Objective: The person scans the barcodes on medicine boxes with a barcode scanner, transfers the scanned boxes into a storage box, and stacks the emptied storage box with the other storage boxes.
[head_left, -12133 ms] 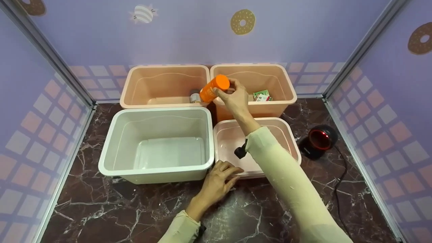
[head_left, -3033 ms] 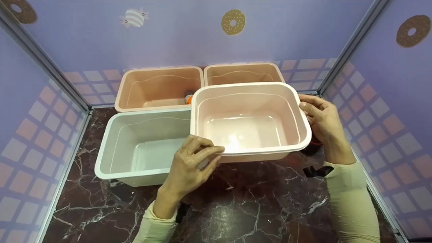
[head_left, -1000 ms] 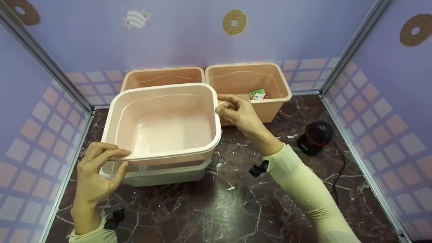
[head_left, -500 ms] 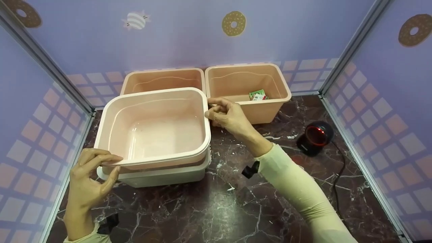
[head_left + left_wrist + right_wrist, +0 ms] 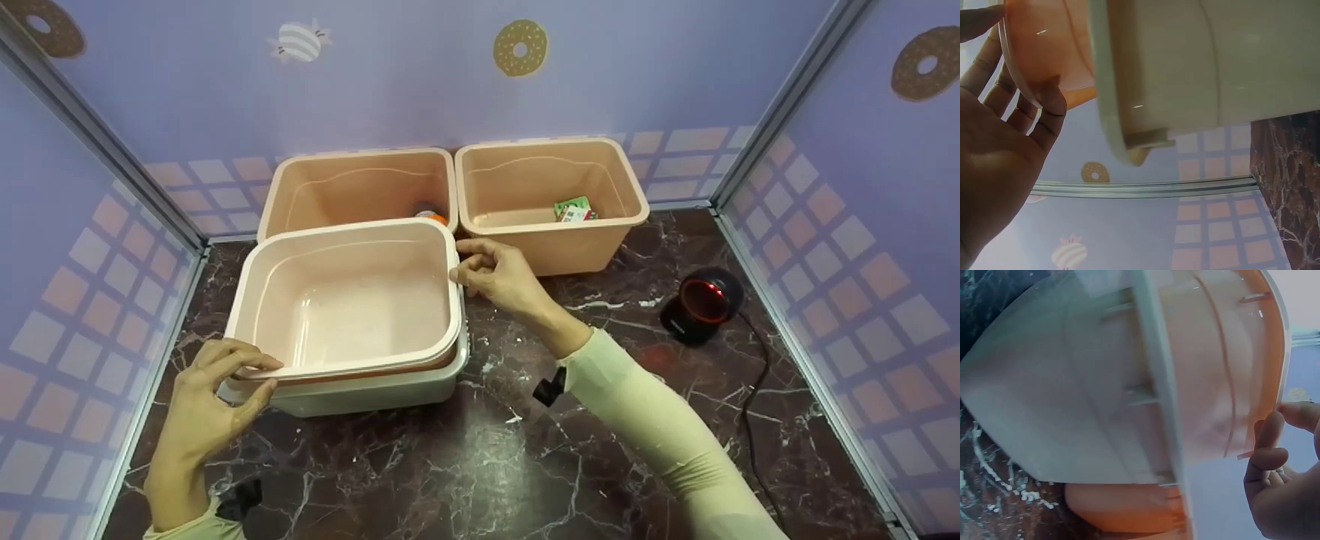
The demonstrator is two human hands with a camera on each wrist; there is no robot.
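Both hands hold a pale pink plastic bin (image 5: 360, 300) by its rim, and its lower part sits inside the light grey bin (image 5: 367, 397). My left hand (image 5: 206, 401) pinches the front left corner, thumb below and fingers over the rim. On the right side my right hand (image 5: 502, 277) pinches the rim between thumb and fingers. The wrist views show the pink bin's wall (image 5: 1202, 371) standing well above the grey rim (image 5: 1157, 354). Nothing lies in the pink bin. Its underside is hidden by the grey bin.
Two peach bins stand at the back: the left one (image 5: 360, 161) holds an orange-capped bottle (image 5: 435, 217), partly hidden; the right one (image 5: 555, 251) holds small green and white packets (image 5: 576, 211). A black scanner-like device (image 5: 701, 304) glows red at right, its cable trailing forward.
Earlier the right hand held an orange bottle over the back left bin. Since then both hands lifted the pink bin from the right, carried it left and lowered it into the grey bin.
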